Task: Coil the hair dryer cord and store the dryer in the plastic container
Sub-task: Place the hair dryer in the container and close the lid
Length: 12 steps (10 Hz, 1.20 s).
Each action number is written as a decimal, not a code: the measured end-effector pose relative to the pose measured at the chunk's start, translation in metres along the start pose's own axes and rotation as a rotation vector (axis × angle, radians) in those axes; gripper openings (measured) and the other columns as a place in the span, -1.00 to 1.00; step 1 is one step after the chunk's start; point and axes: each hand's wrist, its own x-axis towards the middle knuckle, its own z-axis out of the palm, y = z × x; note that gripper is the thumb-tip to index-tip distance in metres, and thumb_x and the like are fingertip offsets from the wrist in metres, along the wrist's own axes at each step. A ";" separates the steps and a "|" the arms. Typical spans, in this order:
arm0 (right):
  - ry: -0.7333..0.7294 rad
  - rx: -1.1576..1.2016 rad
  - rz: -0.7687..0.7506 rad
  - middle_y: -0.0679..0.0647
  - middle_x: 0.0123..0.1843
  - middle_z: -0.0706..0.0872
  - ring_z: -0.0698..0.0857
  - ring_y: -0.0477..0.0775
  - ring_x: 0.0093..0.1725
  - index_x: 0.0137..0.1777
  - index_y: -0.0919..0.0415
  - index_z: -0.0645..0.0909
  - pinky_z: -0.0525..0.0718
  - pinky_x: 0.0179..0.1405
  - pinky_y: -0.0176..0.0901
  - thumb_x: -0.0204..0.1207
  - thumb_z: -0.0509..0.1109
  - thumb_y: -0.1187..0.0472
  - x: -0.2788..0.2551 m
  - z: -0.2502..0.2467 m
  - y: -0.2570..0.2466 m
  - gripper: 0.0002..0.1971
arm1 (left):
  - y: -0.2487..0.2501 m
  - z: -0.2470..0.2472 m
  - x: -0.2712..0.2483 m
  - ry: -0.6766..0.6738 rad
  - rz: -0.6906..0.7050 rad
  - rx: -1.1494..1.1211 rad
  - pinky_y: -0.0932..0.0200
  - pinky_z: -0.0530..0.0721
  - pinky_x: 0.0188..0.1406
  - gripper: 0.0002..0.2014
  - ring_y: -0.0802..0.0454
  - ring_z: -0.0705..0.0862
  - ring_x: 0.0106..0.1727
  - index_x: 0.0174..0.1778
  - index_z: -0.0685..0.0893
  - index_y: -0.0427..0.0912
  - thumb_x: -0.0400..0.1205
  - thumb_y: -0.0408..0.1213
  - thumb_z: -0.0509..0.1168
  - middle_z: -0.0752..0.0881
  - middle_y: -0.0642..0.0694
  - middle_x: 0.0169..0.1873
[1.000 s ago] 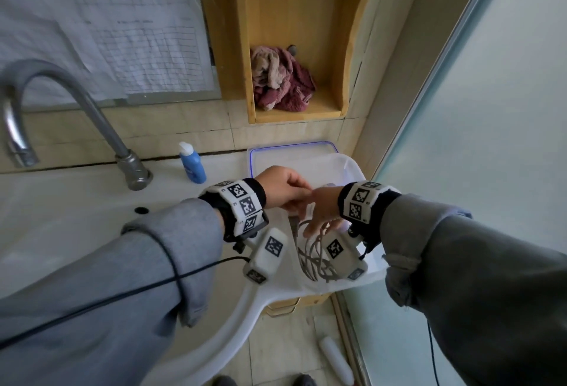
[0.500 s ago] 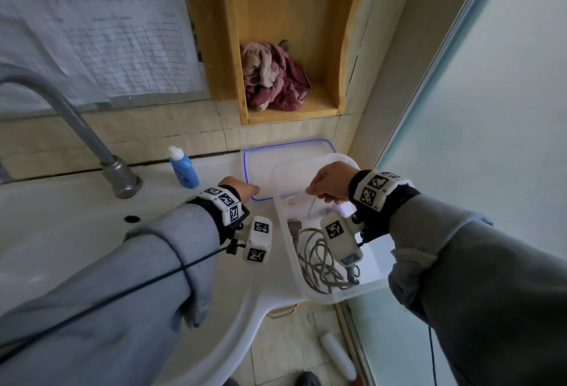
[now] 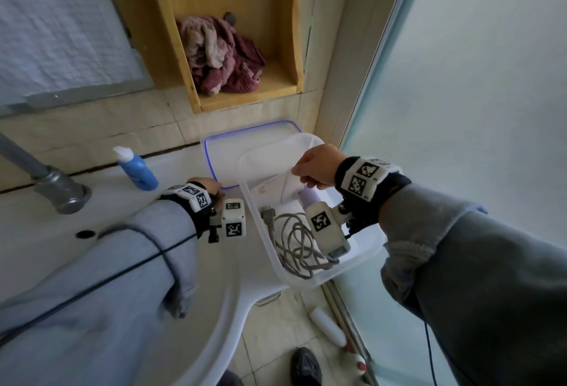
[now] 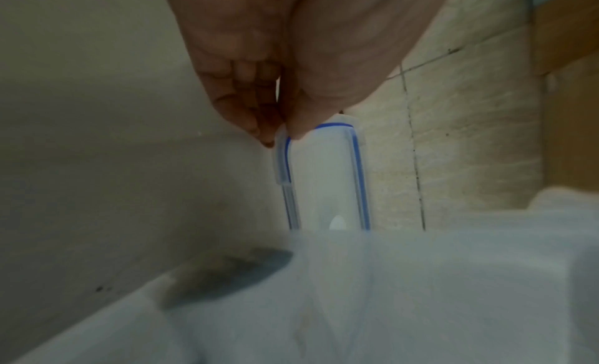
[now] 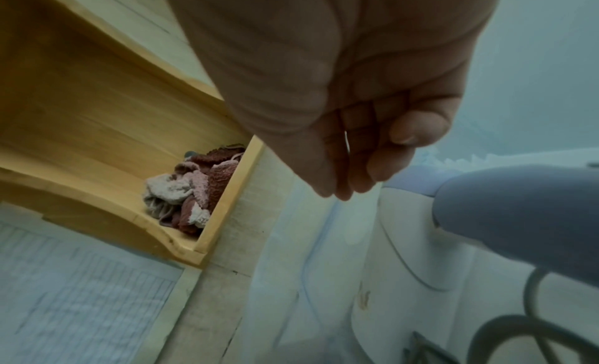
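A clear plastic container (image 3: 256,226) stands on the right end of the sink counter. In it lie the white hair dryer (image 3: 276,192) with its lilac handle (image 5: 518,203) and the loosely coiled grey cord (image 3: 294,244), plug (image 3: 268,213) to the left. My right hand (image 3: 316,167) hovers over the dryer, fingers curled (image 5: 350,169), holding nothing. Behind the container lies its lid (image 3: 245,152) with a blue seal. My left hand (image 3: 211,186) pinches the lid's near left corner between thumb and fingers (image 4: 282,131).
A blue bottle (image 3: 138,167) and the faucet (image 3: 58,189) stand left of the lid, with the sink basin (image 3: 61,247) below. A wooden niche holds a maroon cloth (image 3: 221,54). A frosted glass door (image 3: 460,78) bounds the right. A white bottle (image 3: 328,324) lies on the floor.
Both hands were together over the container a second ago. My left hand has moved left to the lid's corner. My right hand has lifted off the dryer, which now lies in the container.
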 end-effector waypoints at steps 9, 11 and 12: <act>0.176 -0.562 0.007 0.16 -0.19 0.66 0.63 0.18 -0.15 -0.11 0.33 0.61 0.54 -0.18 -0.15 0.58 0.25 0.06 -0.011 -0.034 0.036 -0.69 | -0.003 -0.033 -0.134 0.145 0.070 -0.696 0.00 0.73 -0.64 -0.75 -0.33 0.79 -0.36 0.23 0.37 -0.32 0.63 -0.54 0.05 0.64 -0.42 0.03; 0.162 -0.383 -0.009 0.16 -0.27 0.66 0.67 0.19 -0.16 -0.30 0.33 0.54 0.56 -0.24 -0.17 0.56 0.29 -0.04 -0.012 -0.026 0.037 -0.59 | -0.018 -0.044 -0.163 0.247 0.155 -0.683 0.00 0.79 -0.42 -0.50 -0.41 0.70 -0.01 0.48 0.18 -0.19 0.63 -0.62 -0.04 0.52 -0.38 0.23; 0.185 -0.384 -0.020 0.15 -0.32 0.71 0.74 0.21 -0.16 -0.34 0.29 0.59 0.62 -0.18 -0.14 0.51 0.32 -0.10 -0.018 -0.020 0.037 -0.57 | -0.026 -0.052 -0.178 0.298 0.212 -0.632 0.00 0.80 -0.45 -0.44 -0.39 0.71 0.05 0.43 0.21 -0.08 0.58 -0.65 0.09 0.45 -0.31 0.34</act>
